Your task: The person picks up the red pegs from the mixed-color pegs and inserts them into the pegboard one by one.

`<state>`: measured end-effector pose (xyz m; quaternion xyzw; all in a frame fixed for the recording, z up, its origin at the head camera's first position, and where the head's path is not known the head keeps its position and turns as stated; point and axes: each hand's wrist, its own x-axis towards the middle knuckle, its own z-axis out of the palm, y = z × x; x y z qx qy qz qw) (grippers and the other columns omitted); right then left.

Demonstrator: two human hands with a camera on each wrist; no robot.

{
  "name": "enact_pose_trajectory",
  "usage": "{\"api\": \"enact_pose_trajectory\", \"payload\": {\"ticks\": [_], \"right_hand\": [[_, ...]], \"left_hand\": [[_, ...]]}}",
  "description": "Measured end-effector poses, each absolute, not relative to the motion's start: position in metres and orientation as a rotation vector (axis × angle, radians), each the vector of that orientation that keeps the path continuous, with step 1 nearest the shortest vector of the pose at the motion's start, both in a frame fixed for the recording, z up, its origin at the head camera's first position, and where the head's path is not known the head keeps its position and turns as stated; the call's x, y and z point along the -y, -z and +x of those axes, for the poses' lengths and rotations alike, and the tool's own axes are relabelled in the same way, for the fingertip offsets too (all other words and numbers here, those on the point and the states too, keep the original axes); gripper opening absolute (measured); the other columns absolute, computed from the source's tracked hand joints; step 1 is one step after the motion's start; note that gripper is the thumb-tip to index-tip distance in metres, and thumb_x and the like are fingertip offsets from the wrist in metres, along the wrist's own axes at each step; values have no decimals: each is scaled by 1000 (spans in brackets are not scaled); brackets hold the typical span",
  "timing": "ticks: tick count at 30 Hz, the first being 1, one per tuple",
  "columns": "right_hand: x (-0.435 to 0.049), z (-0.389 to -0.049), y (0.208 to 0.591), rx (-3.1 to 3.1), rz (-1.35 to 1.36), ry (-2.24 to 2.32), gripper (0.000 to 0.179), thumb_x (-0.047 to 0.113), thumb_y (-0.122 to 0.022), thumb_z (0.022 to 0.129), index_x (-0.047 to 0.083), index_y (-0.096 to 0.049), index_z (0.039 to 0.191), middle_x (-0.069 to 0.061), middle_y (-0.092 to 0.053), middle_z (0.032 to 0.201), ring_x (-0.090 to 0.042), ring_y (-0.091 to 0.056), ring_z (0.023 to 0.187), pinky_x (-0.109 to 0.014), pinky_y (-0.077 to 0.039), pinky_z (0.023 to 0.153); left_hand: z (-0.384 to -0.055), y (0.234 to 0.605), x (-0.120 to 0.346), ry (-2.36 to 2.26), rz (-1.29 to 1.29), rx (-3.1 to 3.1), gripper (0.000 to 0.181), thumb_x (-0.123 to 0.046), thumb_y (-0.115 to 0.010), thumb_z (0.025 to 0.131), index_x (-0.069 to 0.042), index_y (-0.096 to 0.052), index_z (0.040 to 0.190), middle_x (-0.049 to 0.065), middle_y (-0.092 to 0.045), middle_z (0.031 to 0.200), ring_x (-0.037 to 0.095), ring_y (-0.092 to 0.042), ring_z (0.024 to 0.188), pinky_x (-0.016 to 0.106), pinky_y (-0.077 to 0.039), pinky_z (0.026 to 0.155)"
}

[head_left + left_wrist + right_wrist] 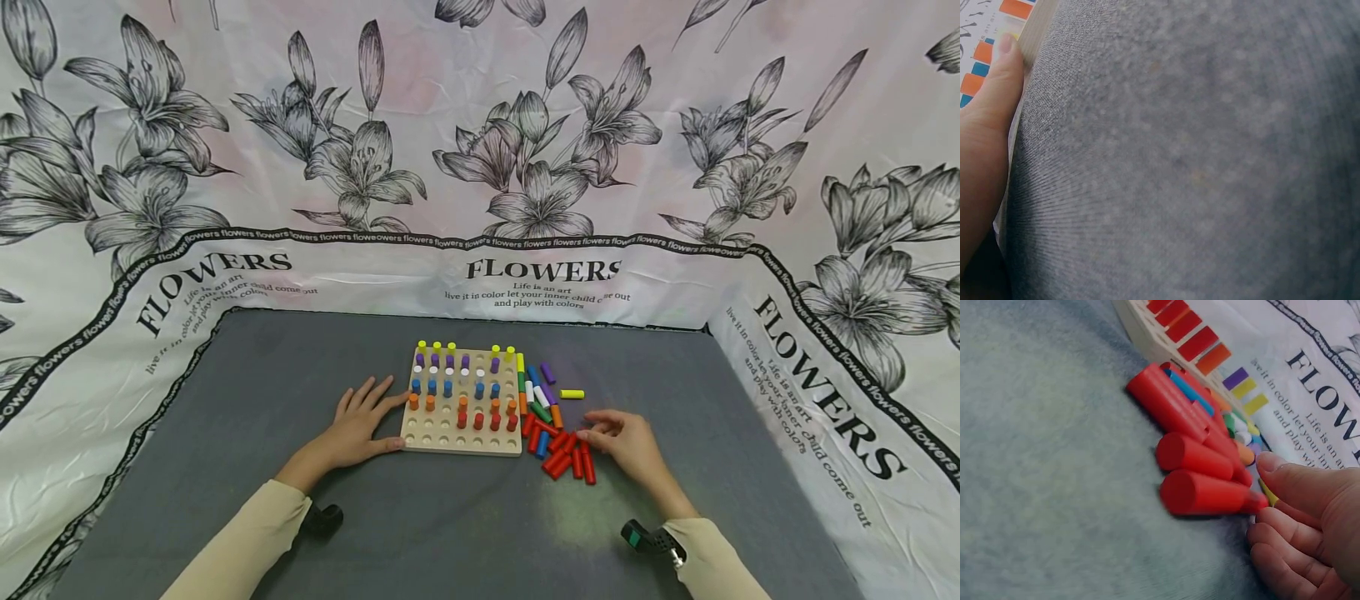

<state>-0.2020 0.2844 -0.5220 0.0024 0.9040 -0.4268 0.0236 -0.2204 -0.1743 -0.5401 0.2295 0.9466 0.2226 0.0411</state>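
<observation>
A light wooden peg board (461,442) holds rows of yellow, purple, white, blue, orange and red pegs. My left hand (362,425) lies with fingers spread at its left side, index fingertip and thumb at the edge. In the left wrist view, the thumb (1000,81) rests against the board's side. Right of the board, my right hand (624,437) reaches over a pile of loose red pegs (558,462). In the right wrist view its thumb (1285,475) and bent fingers (1285,531) stand apart, their tips right by the end of a red peg (1200,492).
Loose green, white, blue, purple and orange pegs lie along the board's right edge, with a yellow peg (572,394) farther right. A grey cloth (450,533) covers the table. Floral printed sheeting (540,275) stands along the back and sides.
</observation>
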Motion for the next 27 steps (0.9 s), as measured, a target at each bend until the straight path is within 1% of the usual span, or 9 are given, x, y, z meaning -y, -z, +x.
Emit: {"api": "enact_pose_trajectory", "payload": {"ticks": [7,15,18,27], "right_hand": [[-285,-200,528,-2850,-14,1232,37,25,-83,80,4,-74,110,-3,-73,82,0,-58,62,-21,-46,55],[-284,-199,528,-2876,-13,1196,29,26,-84,80,7,-77,101,-2,-73,79,0,-57,61,-20,-44,55],[-284,-199,528,-2876,-29,1193,28,25,-83,81,7,-77,102,-2,-73,80,-1,-57,62,-21,-44,55],[-283,-199,527,-2865,-37,1217,20,16,-81,82,7,-77,99,-4,-75,81,-1,-62,63,-19,-48,59]], "left_hand": [[-221,541,175,-680,700,-2898,78,-54,-68,88,-25,-39,153,16,-21,165,47,-12,152,73,-8,115],[-222,544,176,-666,697,-2905,78,-56,-67,88,-25,-38,153,15,-20,166,47,-12,152,73,-8,115],[-222,544,176,-671,699,-2906,78,-56,-67,88,-26,-38,153,15,-20,166,47,-12,152,72,-8,115],[-220,541,175,-676,713,-2915,78,-55,-68,88,-25,-39,153,16,-21,165,47,-13,152,73,-9,115]]}}
